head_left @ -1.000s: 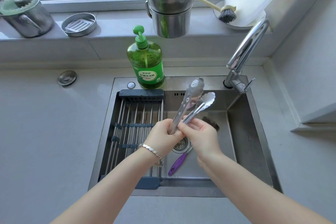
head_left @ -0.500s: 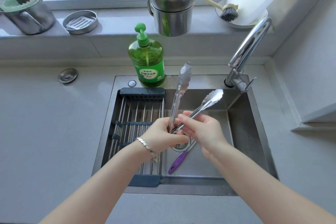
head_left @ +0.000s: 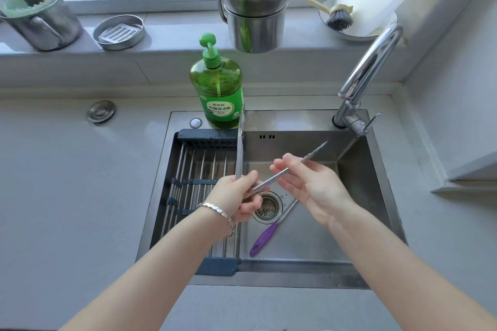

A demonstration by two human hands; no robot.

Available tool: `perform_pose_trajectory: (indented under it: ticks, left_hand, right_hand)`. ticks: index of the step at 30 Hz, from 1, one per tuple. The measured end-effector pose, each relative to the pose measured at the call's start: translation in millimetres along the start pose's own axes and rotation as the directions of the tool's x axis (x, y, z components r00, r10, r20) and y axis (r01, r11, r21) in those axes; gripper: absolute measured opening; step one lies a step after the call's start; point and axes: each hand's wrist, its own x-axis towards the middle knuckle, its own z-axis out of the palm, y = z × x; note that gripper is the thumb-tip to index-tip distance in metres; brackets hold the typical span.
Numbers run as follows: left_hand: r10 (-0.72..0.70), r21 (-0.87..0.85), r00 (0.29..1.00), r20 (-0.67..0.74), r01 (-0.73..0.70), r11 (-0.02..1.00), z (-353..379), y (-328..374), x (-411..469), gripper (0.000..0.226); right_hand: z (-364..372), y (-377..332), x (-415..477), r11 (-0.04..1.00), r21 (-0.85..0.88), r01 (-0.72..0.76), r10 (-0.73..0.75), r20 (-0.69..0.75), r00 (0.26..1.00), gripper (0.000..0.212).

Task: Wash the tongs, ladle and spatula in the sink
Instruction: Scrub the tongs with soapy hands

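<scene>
Steel tongs (head_left: 271,181) are held over the sink (head_left: 357,212), their two arms spread wide and turned edge-on. One arm points up past the soap bottle, the other points right toward the tap. My left hand (head_left: 238,200) is shut on the hinge end. My right hand (head_left: 309,187) has its fingers spread, and they touch the right arm of the tongs. A utensil with a purple handle (head_left: 262,240) lies on the sink floor by the drain (head_left: 266,207); my right hand hides its head. I see no ladle.
A dark drying rack (head_left: 193,183) fills the sink's left half. A green soap bottle (head_left: 216,88) stands behind the sink, the tap (head_left: 368,70) at its back right. Stacked steel pots (head_left: 254,2), a brush (head_left: 338,19), a small steel dish (head_left: 118,32) and a lidded container (head_left: 40,19) line the sill.
The tongs have spread wider and turned edge-on, with one arm now upright. My right hand slid along the other arm and opened its fingers.
</scene>
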Motion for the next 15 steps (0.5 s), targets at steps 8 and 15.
perform_pose_trajectory:
  ticks: [8,15]
  left_hand:
    - [-0.347,-0.340,0.907,0.238,0.412,0.845,9.5,-2.1,-3.8,0.067]
    - [-0.213,-0.184,0.975,-0.057,0.199,0.962,24.1,-9.0,1.2,0.057]
  right_hand:
    - [11.5,29.2,-17.9,0.919,-0.354,0.172,-0.174,0.027,0.984,0.021]
    - [12.3,39.9,-13.3,0.862,-0.503,0.061,-0.125,-0.096,0.987,0.017]
